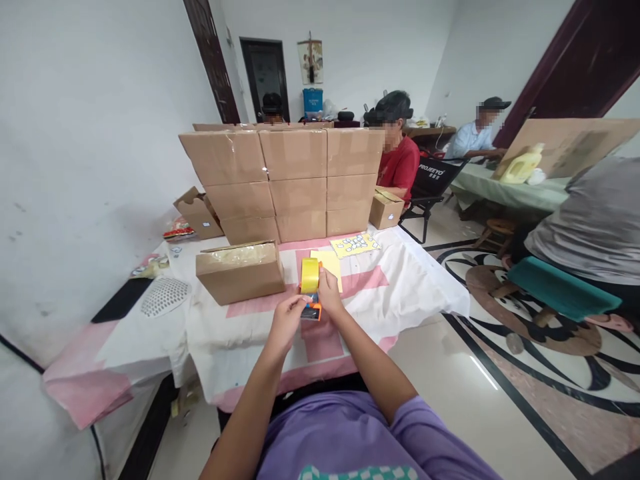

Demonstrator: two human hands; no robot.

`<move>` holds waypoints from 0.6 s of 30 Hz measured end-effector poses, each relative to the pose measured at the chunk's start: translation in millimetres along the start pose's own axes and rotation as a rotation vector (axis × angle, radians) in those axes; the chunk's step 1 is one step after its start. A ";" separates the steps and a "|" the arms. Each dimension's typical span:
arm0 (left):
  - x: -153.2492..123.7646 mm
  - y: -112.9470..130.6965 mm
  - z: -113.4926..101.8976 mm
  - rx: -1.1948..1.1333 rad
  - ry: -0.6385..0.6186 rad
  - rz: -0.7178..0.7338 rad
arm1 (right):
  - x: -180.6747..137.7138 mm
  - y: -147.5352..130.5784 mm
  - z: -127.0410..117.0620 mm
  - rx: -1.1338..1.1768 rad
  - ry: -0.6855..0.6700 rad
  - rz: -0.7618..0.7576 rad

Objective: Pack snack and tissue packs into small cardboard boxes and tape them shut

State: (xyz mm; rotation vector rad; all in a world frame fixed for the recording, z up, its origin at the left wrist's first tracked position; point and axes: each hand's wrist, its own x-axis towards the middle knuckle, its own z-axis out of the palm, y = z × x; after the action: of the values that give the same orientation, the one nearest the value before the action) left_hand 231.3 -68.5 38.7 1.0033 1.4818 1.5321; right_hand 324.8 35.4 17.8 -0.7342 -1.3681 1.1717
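A hand-held tape dispenser (311,311), blue with orange and black parts and loaded with a yellow roll of packing tape (309,273), is held over the table in front of me. My right hand (330,288) is closed on its right side, beside the roll. From the left, my left hand (289,321) comes in with thumb and forefinger pinched at the dispenser's front. Whether those fingers grip the tape's loose end or the dispenser itself, I cannot tell. Left of the dispenser lies a closed cardboard box (241,277), with shiny tape along its top.
Stacked cardboard boxes (300,197) form a wall behind. Small boxes stand at either end, an open one (197,212) and another (386,209). Yellow paper (330,263) and a sticker sheet (356,245) lie on the cloth-covered table (410,267). Other people sit beyond and to the right.
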 end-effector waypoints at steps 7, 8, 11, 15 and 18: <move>-14.5 24.9 -7.8 0.117 -0.112 0.065 | 30.6 -8.1 -2.2 0.022 0.098 -0.062; -16.6 25.0 -8.4 0.133 -0.144 0.049 | 36.8 -11.7 -3.1 0.038 0.129 -0.058; -21.1 18.7 -8.4 0.169 -0.203 0.001 | 51.3 -23.3 -3.7 0.084 0.209 -0.026; -29.2 5.4 -3.2 0.257 -0.212 0.003 | 46.9 -34.9 4.0 0.142 0.206 0.040; -39.7 -2.8 -2.5 0.370 -0.143 0.039 | 27.7 -45.7 7.5 0.172 0.138 0.091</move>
State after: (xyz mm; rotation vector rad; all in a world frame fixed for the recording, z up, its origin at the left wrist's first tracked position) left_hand 244.8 -105.8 34.7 1.3322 1.6859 1.2056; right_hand 321.8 45.1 70.8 -0.7452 -1.1145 1.2687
